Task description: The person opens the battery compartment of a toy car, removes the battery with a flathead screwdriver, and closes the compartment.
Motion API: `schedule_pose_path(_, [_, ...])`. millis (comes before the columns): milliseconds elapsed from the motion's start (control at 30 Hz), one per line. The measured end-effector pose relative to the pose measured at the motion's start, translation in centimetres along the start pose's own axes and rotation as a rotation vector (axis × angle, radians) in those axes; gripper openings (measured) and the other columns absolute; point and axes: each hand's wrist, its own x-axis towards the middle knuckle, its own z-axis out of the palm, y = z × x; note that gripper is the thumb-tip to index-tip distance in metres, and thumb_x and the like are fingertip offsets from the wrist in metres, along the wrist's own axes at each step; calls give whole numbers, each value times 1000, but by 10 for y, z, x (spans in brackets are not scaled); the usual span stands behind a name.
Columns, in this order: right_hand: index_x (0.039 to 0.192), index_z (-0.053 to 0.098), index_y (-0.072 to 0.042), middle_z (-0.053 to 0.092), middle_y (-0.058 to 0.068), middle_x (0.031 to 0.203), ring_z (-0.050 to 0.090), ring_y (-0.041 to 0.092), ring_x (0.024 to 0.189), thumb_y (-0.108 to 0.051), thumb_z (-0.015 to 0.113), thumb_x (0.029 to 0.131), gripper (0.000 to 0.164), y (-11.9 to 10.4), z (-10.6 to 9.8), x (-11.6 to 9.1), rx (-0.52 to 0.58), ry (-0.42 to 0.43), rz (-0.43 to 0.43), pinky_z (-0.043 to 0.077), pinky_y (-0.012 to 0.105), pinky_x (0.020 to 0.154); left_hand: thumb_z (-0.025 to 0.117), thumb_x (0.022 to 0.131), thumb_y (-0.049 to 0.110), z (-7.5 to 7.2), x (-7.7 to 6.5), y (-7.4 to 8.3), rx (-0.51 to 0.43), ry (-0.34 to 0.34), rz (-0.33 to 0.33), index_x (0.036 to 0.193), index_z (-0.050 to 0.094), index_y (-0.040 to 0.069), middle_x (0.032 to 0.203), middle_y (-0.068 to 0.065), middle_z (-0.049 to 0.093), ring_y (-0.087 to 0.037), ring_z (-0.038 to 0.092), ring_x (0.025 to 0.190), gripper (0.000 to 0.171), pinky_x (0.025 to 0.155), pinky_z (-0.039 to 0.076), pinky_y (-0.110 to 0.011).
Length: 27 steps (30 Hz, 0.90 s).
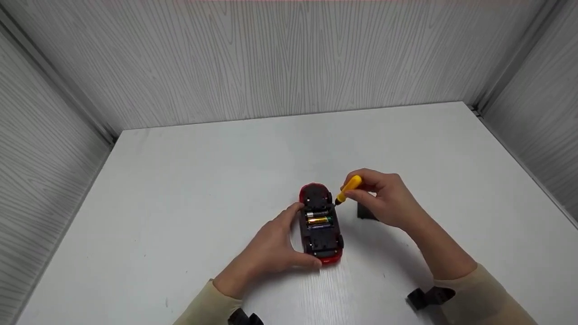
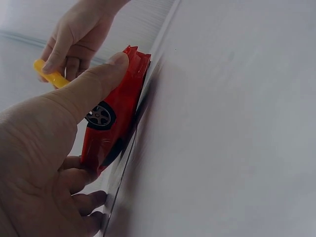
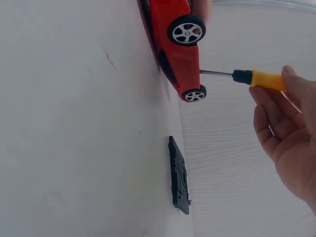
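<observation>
A red toy car (image 1: 323, 241) lies wheels up on the white table, its battery bay open with several batteries (image 1: 319, 220) inside. My left hand (image 1: 275, 246) holds the car from the left, thumb at the near end and fingers along its side. My right hand (image 1: 384, 198) pinches a yellow-handled screwdriver (image 1: 352, 183) by its handle. In the right wrist view the screwdriver (image 3: 266, 80) has its metal shaft reaching the car's underside (image 3: 182, 64); the very tip is hidden. The left wrist view shows the car (image 2: 118, 106) between thumb and fingers.
A black battery cover (image 3: 178, 175) lies on the table to the right of the car, partly hidden under my right hand in the head view. Grey wood-grain panels (image 1: 280, 58) wall the table (image 1: 180, 180) at the back and both sides.
</observation>
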Motion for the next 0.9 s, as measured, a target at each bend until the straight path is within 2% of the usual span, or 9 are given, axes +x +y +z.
schedule_pose_path(233, [114, 74, -17, 73, -1, 103, 67, 22, 87, -14, 78, 99, 16, 6, -4, -2, 34, -9, 40, 59, 26, 79, 101, 60, 56, 0, 0, 1, 11, -5, -3, 165, 33, 24, 161, 2, 47, -17, 45, 146, 129, 120, 37, -43])
schedule_pose_path(433, [115, 73, -17, 72, 0, 105, 66, 27, 86, -18, 77, 100, 15, 9, -7, -1, 60, -31, 70, 58, 26, 77, 101, 59, 58, -1, -1, 2, 20, -4, -32, 165, 32, 25, 161, 0, 48, -21, 46, 146, 131, 120, 37, -46])
schedule_pose_path(667, [117, 70, -13, 74, 3, 110, 71, 36, 95, -17, 75, 102, 16, 18, -11, 1, 139, -42, 86, 61, 29, 84, 101, 59, 59, -1, 0, 1, 30, -1, -36, 166, 32, 25, 159, -2, 51, -24, 50, 142, 132, 118, 39, -47])
schedule_pose_path(900, [117, 67, -8, 76, 6, 113, 71, 43, 96, -15, 72, 103, 17, 30, -15, 0, 219, -28, 109, 62, 35, 88, 102, 58, 57, -1, 1, 1, 28, 5, -33, 164, 34, 26, 151, -7, 58, -24, 55, 135, 130, 115, 43, -46])
